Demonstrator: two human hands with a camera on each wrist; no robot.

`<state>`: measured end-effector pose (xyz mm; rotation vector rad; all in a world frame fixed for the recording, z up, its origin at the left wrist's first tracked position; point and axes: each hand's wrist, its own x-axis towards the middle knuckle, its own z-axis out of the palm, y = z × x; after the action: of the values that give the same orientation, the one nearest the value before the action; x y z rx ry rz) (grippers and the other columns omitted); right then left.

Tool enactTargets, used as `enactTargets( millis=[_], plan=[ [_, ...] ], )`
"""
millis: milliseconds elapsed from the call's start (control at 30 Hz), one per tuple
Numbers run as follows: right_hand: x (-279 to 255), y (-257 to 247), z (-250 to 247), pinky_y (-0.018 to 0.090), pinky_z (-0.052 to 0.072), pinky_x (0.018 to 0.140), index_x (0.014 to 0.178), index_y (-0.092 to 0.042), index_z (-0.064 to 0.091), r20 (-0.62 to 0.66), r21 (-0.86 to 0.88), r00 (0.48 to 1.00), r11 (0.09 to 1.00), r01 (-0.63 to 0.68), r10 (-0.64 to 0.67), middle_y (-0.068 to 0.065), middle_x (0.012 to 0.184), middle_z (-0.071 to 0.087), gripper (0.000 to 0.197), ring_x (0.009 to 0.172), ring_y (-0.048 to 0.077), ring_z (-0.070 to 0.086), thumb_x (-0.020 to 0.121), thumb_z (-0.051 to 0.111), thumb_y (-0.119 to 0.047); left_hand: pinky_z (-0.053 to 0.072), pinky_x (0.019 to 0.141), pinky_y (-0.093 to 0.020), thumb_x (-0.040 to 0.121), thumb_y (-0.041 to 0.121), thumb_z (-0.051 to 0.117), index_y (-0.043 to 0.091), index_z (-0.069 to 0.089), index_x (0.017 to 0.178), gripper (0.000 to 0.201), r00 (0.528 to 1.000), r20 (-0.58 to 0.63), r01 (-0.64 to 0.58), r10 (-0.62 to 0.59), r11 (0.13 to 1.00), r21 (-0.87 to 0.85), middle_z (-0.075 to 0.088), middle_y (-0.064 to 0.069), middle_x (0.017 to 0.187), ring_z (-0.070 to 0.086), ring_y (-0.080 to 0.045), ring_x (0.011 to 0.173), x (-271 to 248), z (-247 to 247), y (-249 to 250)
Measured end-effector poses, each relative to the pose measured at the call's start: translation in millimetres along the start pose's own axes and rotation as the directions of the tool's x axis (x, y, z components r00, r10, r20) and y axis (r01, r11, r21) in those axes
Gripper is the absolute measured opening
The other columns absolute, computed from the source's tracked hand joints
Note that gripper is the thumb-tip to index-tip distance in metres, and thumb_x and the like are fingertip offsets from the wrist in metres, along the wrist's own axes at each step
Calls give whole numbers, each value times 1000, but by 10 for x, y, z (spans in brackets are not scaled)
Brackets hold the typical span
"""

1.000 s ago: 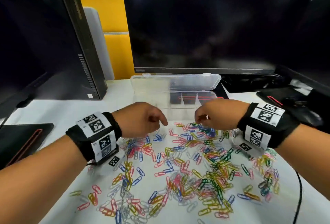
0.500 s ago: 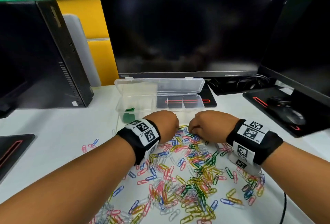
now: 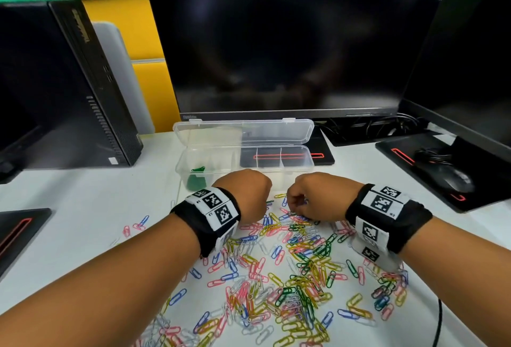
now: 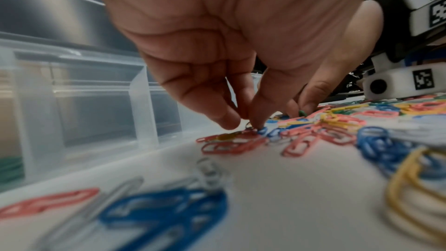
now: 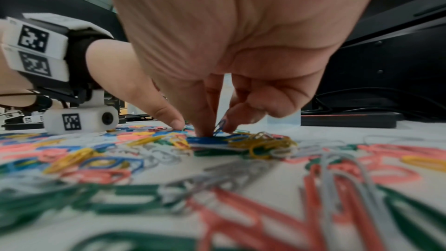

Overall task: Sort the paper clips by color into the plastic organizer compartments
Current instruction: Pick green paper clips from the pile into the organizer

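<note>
A clear plastic organizer (image 3: pixel 309 162) stands open at the back of the white desk, its lid (image 3: pixel 243 131) folded back. Green clips (image 3: pixel 197 179) lie in its left compartment; the other compartments look bare. A wide pile of mixed paper clips (image 3: pixel 298 272) covers the desk in front of it. My left hand (image 3: pixel 246 194) reaches down at the pile's far edge, where thumb and finger (image 4: pixel 246 124) pinch a small clip of unclear colour. Close beside it, my right hand (image 3: pixel 298 203) pinches a blue clip (image 5: pixel 220 126) lifted on end off the pile.
A dark monitor (image 3: pixel 290 42) rises right behind the organizer. A black PC tower (image 3: pixel 69 92) stands at the left. A mouse (image 3: pixel 453 180) sits on a black pad at the right, and a cable (image 3: pixel 439 319) runs along the pile's right. A few stray clips (image 3: pixel 137 225) lie left.
My left hand has moved right and forward to the pile's far edge, next to the right hand. Both hands have come down onto the clips near the organizer.
</note>
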<state>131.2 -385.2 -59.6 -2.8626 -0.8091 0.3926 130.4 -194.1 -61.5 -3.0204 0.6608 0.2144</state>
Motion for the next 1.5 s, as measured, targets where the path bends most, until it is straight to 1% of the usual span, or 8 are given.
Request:
enactTargets(
  millis=[200, 367, 467, 667, 867, 1033, 1200, 1500],
  plan=[
    [-3, 44, 1, 36, 53, 70, 81, -27, 56, -185, -6, 981, 999, -54, 52, -8, 81, 62, 4, 79, 20, 59, 81, 56, -23, 47, 70, -31, 92, 17, 59, 24, 56, 97, 9, 994, -97, -62, 45, 980, -187, 62, 3, 89, 57, -21, 83, -18, 2, -39],
    [-16, -7, -32, 31, 48, 91, 134, -42, 58, -36, -129, 982, 974, -186, 183, -3, 129, 63, 45, 116, 21, 59, 91, 53, -27, 51, 95, -38, 95, 13, 50, 46, 45, 143, 59, 988, 107, -104, 115, 989, -105, 62, 0, 131, 58, -25, 114, 14, 63, -15],
    [-9, -13, -29, 30, 48, 91, 125, -40, 66, -24, -107, 987, 981, -161, 159, -5, 130, 64, 40, 115, 20, 59, 91, 52, -25, 46, 100, -35, 93, 11, 45, 42, 49, 143, 59, 980, 156, -116, 127, 990, -78, 54, -3, 143, 53, -26, 125, 11, 43, 7],
    [-40, 37, -62, 32, 43, 61, 69, -23, 49, -231, 117, 965, 988, -100, 125, -3, 70, 57, 27, 70, 19, 53, 94, 46, -17, 48, 87, -34, 92, 9, 48, 17, 65, 116, 30, 992, 82, -88, 97, 990, -111, 63, -5, 119, 58, -26, 107, -4, 25, -24],
    [-164, 157, -226, 29, 40, 63, 84, -11, 62, -80, 197, 986, 972, -126, 144, 2, 83, 62, 20, 68, 11, 48, 95, 45, -10, 44, 89, -30, 102, 37, 42, 37, 58, 133, 35, 990, -4, -139, 141, 972, -190, 58, 0, 120, 56, -21, 113, -44, 64, -20],
    [-198, 193, -150, 18, 34, 64, 105, -42, 70, -33, 6, 995, 995, -97, 97, -26, 75, 51, 20, 72, -4, 48, 99, 53, -33, 34, 75, -23, 102, 39, 50, 43, 65, 128, 30, 975, -16, -221, 221, 962, -162, 64, 7, 111, 58, -16, 107, -67, 39, 26],
    [-113, 201, -28, 25, 42, 84, 125, -40, 64, -101, -124, 990, 987, -106, 94, -17, 120, 65, 30, 107, 13, 59, 101, 47, -36, 47, 80, -28, 96, 41, 57, 33, 73, 109, 22, 993, -39, -112, 107, 981, -161, 64, 7, 104, 60, -18, 101, -26, 67, -54],
    [-65, 139, 5, 24, 37, 65, 104, -36, 71, -107, -98, 994, 995, -29, 19, -19, 73, 51, 15, 77, 7, 51, 94, 60, -39, 52, 89, -35, 93, 37, 61, 34, 67, 113, 22, 998, 12, -52, 55, 986, -157, 65, 6, 113, 60, -19, 104, 12, 93, -88]
  ],
)
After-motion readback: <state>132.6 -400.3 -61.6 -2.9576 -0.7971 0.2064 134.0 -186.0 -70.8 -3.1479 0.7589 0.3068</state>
